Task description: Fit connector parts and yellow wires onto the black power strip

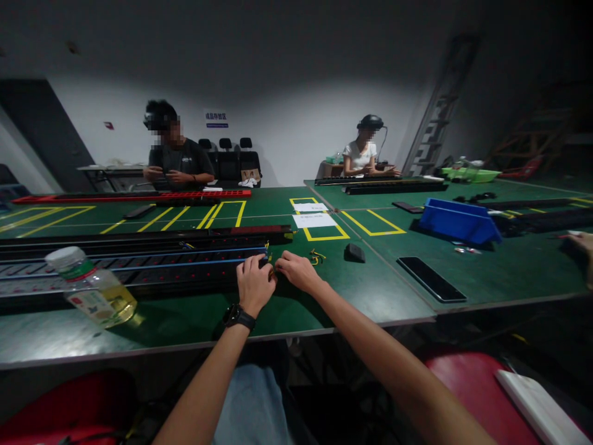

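A long black bar (185,273) with blue edge strips and red dots lies on the green table. At its right end is my left hand (256,284), a dark watch on its wrist, fingers curled in a pinch. Just to the right, my right hand (296,271) meets it, thumb and fingers pressed together. Whatever small thing sits between the fingertips is hidden. Short yellow-and-black wires (317,256) lie past my right hand. Behind the bar runs another dark bar (259,232).
A drink bottle (92,287) stands at the left. Rightward are a small black block (354,253), a phone (430,279) and a blue bin (458,220). White papers (312,220) lie beyond. Two people sit across; another person's hand (581,247) shows at the right edge.
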### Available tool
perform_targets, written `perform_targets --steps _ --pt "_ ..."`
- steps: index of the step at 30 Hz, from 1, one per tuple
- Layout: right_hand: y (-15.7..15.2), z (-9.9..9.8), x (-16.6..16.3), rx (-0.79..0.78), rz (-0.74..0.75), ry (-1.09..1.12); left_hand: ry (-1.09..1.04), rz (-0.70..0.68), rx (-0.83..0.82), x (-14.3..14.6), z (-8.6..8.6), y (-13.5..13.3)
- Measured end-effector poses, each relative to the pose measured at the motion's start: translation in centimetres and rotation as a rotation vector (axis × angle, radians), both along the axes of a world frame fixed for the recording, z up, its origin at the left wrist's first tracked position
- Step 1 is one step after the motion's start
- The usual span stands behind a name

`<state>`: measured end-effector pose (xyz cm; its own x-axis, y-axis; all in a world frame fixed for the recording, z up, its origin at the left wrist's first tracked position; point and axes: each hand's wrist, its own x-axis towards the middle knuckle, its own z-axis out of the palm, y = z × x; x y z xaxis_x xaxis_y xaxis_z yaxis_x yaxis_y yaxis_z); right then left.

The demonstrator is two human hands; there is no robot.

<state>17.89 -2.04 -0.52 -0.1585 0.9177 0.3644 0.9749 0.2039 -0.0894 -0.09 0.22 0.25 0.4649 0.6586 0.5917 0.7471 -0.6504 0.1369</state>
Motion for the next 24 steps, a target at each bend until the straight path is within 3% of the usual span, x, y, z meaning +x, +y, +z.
perform_targets --steps 24 --pt "-0.26 0.24 -0.04 0.014 0.004 -0.017 0.037 -0.001 0.002 0.01 0.1 -0.13"
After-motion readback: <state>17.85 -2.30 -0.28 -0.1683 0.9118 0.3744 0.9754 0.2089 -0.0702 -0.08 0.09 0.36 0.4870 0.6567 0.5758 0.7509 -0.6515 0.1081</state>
